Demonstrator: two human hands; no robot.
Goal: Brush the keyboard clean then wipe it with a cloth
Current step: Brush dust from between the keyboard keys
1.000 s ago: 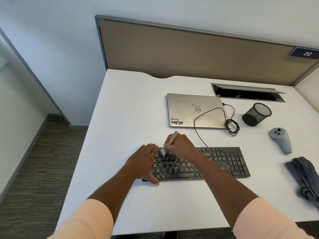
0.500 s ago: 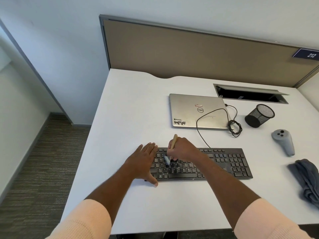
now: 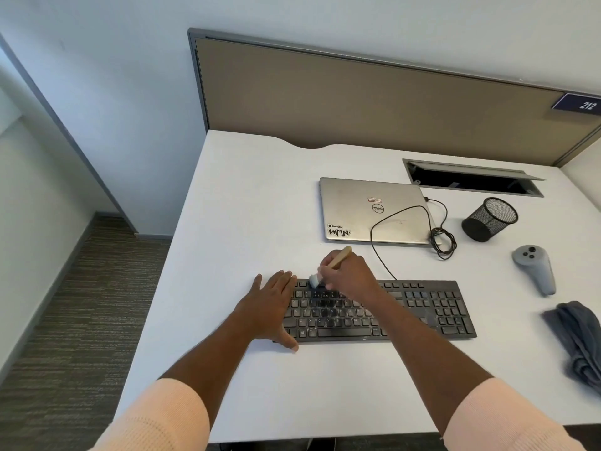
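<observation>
A black keyboard (image 3: pixel 422 307) lies near the front of the white desk (image 3: pixel 260 196), with pale dust specks on its left keys. My right hand (image 3: pixel 349 276) grips a small brush (image 3: pixel 340 257) by its wooden handle; the pale bristles touch the top key row at the left. My left hand (image 3: pixel 271 309) lies flat, fingers apart, over the keyboard's left end, thumb along the front edge. A crumpled grey cloth (image 3: pixel 577 340) rests at the desk's right edge, apart from both hands.
A closed silver laptop (image 3: pixel 364 211) sits behind the keyboard, with a black cable (image 3: pixel 437 236) looped beside it. To the right stand a black mesh cup (image 3: pixel 489 219) and a grey controller (image 3: pixel 535 268). An open cable hatch (image 3: pixel 471 179) lies by the partition.
The brush has swept from the middle key rows up to the top row at the left. My left hand has stayed flat on the keyboard's left end.
</observation>
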